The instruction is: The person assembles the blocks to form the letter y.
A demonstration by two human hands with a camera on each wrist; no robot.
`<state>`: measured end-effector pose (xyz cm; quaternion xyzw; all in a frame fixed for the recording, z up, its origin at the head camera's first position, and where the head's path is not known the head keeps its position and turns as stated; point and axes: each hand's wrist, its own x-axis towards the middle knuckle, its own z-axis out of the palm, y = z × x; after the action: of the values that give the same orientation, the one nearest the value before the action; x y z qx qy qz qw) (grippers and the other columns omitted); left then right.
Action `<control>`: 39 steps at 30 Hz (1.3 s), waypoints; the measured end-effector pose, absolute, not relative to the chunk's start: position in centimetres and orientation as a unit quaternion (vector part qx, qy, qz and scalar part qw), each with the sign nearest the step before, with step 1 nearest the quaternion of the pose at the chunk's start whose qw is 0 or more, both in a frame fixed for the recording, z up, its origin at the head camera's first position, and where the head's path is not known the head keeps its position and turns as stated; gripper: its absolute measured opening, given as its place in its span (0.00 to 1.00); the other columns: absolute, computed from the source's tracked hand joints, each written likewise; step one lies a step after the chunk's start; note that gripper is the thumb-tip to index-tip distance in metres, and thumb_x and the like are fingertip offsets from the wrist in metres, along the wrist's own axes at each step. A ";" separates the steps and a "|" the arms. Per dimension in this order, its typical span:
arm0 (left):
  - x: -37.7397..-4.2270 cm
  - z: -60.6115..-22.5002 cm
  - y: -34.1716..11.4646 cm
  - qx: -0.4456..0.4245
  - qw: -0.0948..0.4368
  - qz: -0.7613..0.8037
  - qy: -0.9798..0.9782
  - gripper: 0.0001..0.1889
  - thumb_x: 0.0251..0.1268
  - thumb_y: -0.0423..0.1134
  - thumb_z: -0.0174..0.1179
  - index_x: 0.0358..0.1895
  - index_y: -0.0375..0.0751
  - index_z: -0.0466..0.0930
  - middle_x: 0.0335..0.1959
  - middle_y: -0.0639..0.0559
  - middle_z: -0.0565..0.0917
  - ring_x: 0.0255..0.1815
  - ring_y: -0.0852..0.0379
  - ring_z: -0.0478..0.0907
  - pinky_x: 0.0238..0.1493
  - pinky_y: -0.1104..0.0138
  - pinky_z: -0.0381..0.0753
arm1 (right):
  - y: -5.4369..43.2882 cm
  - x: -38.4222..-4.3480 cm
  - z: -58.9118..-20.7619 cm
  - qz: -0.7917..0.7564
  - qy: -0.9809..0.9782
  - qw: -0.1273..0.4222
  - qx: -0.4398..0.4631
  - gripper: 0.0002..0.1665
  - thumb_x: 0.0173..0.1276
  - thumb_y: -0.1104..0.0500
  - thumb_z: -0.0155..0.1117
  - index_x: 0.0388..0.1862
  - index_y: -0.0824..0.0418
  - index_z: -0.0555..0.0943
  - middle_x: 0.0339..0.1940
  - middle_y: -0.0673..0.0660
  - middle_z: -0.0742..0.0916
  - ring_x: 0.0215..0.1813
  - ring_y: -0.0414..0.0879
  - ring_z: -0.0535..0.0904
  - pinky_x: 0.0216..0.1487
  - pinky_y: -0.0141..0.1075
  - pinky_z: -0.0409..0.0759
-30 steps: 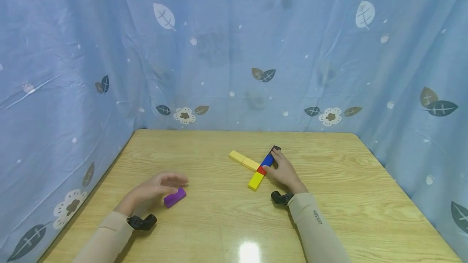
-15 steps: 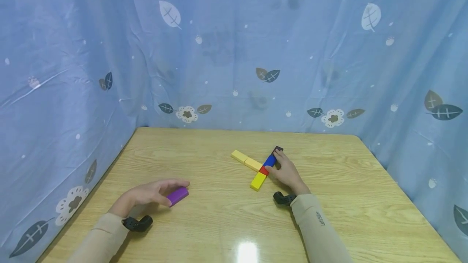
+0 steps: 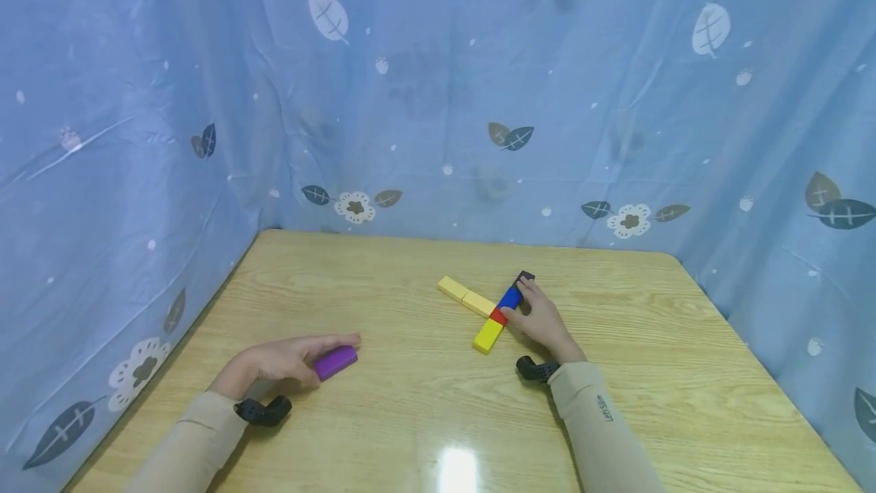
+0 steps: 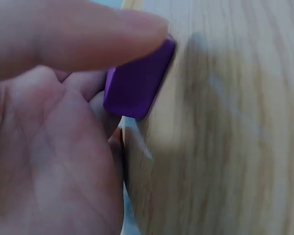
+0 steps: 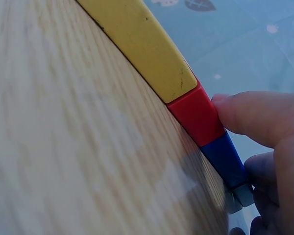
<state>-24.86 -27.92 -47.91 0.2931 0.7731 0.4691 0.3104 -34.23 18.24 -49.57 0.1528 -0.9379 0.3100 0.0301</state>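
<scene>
My left hand (image 3: 277, 360) pinches a purple block (image 3: 336, 362) between thumb and fingers at the left of the table. In the left wrist view, the thumb lies across the near face of that purple block (image 4: 134, 88). My right hand (image 3: 544, 322) rests against a slanting row of blocks. Its thumb touches the side of the red block (image 3: 498, 316), and its fingertips rest at the dark block (image 3: 524, 277) on the far end. Between them lies a blue block (image 3: 509, 298); a bright yellow block (image 3: 488, 335) forms the near end.
Two pale yellow blocks, a nearer one (image 3: 478, 304) and a farther one (image 3: 452, 288), run end to end leftward from the red block. Blue patterned curtain (image 3: 438, 97) hangs behind and beside the wooden table (image 3: 404, 417). Black cameras sit on both wrists.
My left hand has gone from hovering loosely over the purple block to pinching it, and the block has turned slightly. The right hand stays at the row. The head view has shifted a little.
</scene>
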 end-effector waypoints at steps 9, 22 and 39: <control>-24.5 -47.8 -27.3 0.292 0.264 0.422 0.817 0.40 0.57 0.30 0.60 0.74 0.46 0.54 0.73 0.38 0.56 0.59 0.45 0.64 0.53 0.65 0.71 | 18.3 -34.2 -49.7 0.308 -0.939 0.029 0.150 0.48 0.66 0.43 0.60 0.73 0.69 0.56 0.76 0.65 0.57 0.76 0.63 0.48 0.72 0.57 0.52; -24.1 -48.7 -27.0 0.251 0.198 0.462 0.827 0.37 0.52 0.40 0.69 0.68 0.41 0.64 0.67 0.39 0.68 0.65 0.39 0.65 0.60 0.73 0.67 | 18.4 -34.1 -49.6 0.321 -0.934 0.025 0.153 0.47 0.66 0.43 0.60 0.73 0.68 0.56 0.76 0.66 0.57 0.76 0.64 0.48 0.72 0.58 0.52; -24.1 -47.2 -26.4 0.244 0.175 0.430 0.851 0.32 0.55 0.41 0.67 0.62 0.34 0.68 0.59 0.40 0.74 0.63 0.39 0.66 0.61 0.56 0.68 | 18.5 -34.2 -50.2 0.323 -0.934 0.037 0.146 0.47 0.65 0.42 0.60 0.73 0.67 0.58 0.76 0.65 0.58 0.76 0.63 0.50 0.72 0.58 0.54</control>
<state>-24.10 -26.44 -47.23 0.2444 0.8515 0.4297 0.1750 -34.24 18.49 -50.23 0.1464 -0.9343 0.3230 0.0373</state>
